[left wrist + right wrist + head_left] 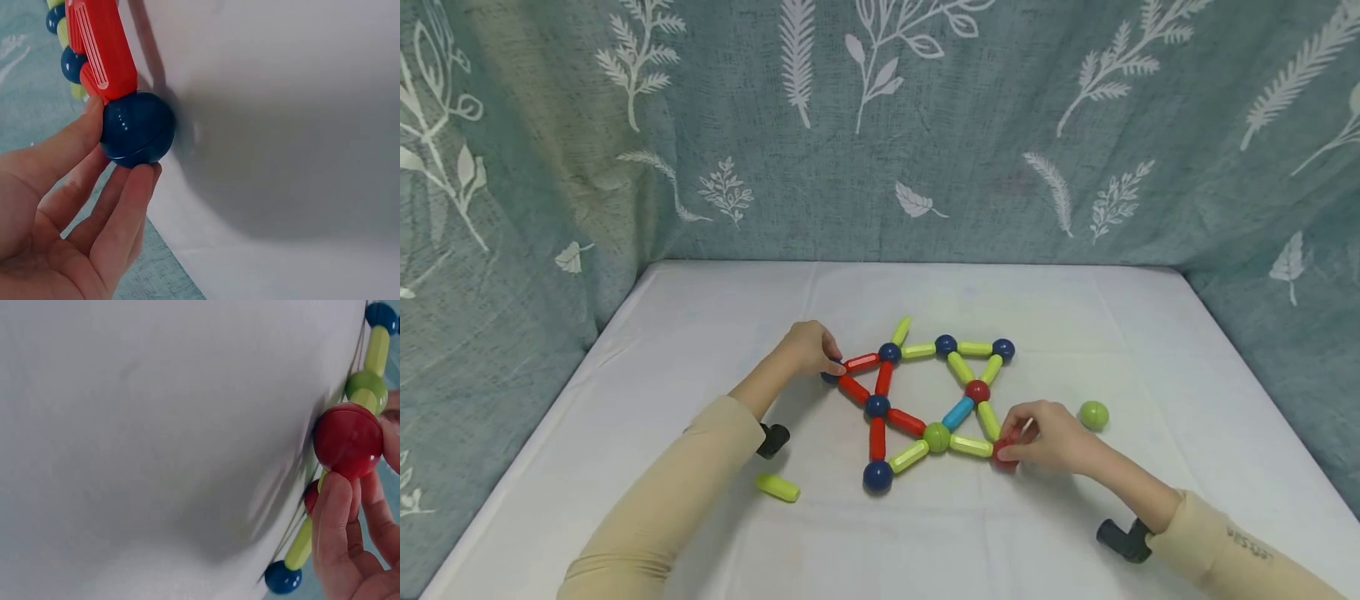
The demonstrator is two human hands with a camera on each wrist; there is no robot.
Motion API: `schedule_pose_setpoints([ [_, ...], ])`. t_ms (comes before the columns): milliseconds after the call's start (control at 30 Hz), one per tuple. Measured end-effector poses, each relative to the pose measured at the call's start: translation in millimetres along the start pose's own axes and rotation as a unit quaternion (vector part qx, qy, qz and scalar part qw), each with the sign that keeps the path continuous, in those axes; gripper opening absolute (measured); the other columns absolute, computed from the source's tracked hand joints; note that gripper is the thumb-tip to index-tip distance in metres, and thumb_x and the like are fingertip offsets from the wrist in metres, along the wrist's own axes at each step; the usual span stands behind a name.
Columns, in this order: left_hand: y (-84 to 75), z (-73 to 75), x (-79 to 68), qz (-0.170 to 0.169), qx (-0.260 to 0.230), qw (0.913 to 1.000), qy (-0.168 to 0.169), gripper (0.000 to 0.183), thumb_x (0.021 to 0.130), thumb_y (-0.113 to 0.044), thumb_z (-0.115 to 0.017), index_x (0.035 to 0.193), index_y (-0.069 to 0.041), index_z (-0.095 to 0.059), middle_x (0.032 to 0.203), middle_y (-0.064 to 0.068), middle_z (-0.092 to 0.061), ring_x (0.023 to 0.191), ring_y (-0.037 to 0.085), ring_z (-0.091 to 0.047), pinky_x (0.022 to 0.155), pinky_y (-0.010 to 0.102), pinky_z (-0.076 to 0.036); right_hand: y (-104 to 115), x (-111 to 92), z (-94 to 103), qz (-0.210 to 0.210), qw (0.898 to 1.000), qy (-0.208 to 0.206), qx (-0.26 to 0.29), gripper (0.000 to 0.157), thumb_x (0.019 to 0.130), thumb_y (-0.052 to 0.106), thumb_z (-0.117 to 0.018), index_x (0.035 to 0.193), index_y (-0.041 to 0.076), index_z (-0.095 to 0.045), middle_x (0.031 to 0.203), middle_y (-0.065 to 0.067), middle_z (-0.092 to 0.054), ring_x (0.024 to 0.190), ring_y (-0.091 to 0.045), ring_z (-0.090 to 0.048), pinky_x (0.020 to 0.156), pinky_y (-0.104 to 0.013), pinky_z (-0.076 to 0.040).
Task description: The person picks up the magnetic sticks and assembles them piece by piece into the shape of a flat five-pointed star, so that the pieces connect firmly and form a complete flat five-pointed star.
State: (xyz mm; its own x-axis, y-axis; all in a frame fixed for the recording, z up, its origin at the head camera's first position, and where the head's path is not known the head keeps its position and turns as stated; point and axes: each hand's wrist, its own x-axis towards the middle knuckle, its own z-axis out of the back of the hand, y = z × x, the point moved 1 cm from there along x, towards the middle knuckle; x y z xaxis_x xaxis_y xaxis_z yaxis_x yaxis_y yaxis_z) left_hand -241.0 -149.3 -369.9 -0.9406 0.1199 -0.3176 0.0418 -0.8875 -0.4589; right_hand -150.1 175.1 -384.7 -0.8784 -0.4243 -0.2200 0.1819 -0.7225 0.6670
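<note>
A flat frame of magnetic rods and balls lies on the table. My left hand [809,348] pinches the dark blue ball [139,130] at its far left corner, where two red rods [105,50] join. At the lower right corner, my right hand [1047,435] grips a red ball [348,440] between thumb and fingers; two yellow-green rods [972,447] meet there. Between the hands sit a green ball [937,437], a blue rod [958,413] and another red ball [977,391]. One yellow-green rod [902,331] sticks out from the top blue ball [890,353], its far end free.
A loose yellow-green rod [778,487] lies on the white-covered table [700,300] beside the left forearm. To the right of the right hand is a loose green ball [1093,416]. A patterned green curtain [970,200] hangs behind the table.
</note>
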Motion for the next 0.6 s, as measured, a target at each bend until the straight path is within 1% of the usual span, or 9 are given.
schedule_pose_setpoints([
  [100, 2.8, -1.5, -9.3, -0.016, 0.013, 0.9998, 0.003, 0.017, 0.075, -0.014, -0.076, 0.085, -0.003, -0.069, 0.079, 0.005, -0.064, 0.074, 0.017, -0.054, 0.069, 0.03, -0.048, -2, 2, 3.5, -0.008, 1.0, -0.006, -0.005, 0.016, 0.073, 0.015, -0.077, 0.081, 0.01, -0.064, 0.072, 0.003, -0.058, 0.065, -0.013, -0.052, 0.055, -0.026, -0.047],
  [233, 4.8, -5.8, -23.8, -0.048, 0.043, 0.9979, -0.007, 0.016, 0.075, -0.016, -0.076, 0.079, -0.004, -0.067, 0.073, 0.002, -0.061, 0.069, 0.016, -0.052, 0.062, 0.028, -0.045, -7, 5, 8.9, -0.011, 1.0, -0.02, -0.012, 0.015, 0.073, 0.012, -0.076, 0.081, 0.008, -0.064, 0.073, 0.002, -0.06, 0.067, -0.014, -0.054, 0.055, -0.026, -0.047],
  [367, 4.2, -10.7, -39.7, -0.072, 0.071, 0.9948, -0.016, 0.017, 0.075, -0.018, -0.076, 0.075, -0.005, -0.066, 0.068, 0.0, -0.058, 0.064, 0.014, -0.05, 0.057, 0.025, -0.042, -12, 9, 15.2, -0.027, 0.999, -0.032, -0.015, 0.014, 0.074, 0.011, -0.075, 0.082, 0.006, -0.064, 0.076, 0.001, -0.061, 0.069, -0.015, -0.055, 0.056, -0.027, -0.048],
  [500, 1.7, -15.5, -53.4, -0.089, 0.078, 0.9929, -0.015, 0.019, 0.074, -0.019, -0.077, 0.071, -0.006, -0.064, 0.065, 0.0, -0.056, 0.062, 0.014, -0.049, 0.055, 0.024, -0.041, -15, 14, 21.8, -0.054, 0.998, -0.039, -0.008, 0.014, 0.075, 0.01, -0.074, 0.085, 0.005, -0.065, 0.079, -0.002, -0.062, 0.071, -0.016, -0.056, 0.058, -0.028, -0.049],
  [600, -1.3, -19.1, -60.9, -0.094, 0.08, 0.9923, -0.007, 0.022, 0.072, -0.019, -0.078, 0.067, -0.006, -0.06, 0.063, 0.0, -0.053, 0.06, 0.014, -0.047, 0.053, 0.024, -0.039, -18, 20, 26.2, -0.058, 0.997, -0.045, -0.006, 0.015, 0.076, 0.009, -0.073, 0.088, 0.003, -0.065, 0.083, -0.005, -0.062, 0.074, -0.019, -0.058, 0.061, -0.029, -0.05],
])
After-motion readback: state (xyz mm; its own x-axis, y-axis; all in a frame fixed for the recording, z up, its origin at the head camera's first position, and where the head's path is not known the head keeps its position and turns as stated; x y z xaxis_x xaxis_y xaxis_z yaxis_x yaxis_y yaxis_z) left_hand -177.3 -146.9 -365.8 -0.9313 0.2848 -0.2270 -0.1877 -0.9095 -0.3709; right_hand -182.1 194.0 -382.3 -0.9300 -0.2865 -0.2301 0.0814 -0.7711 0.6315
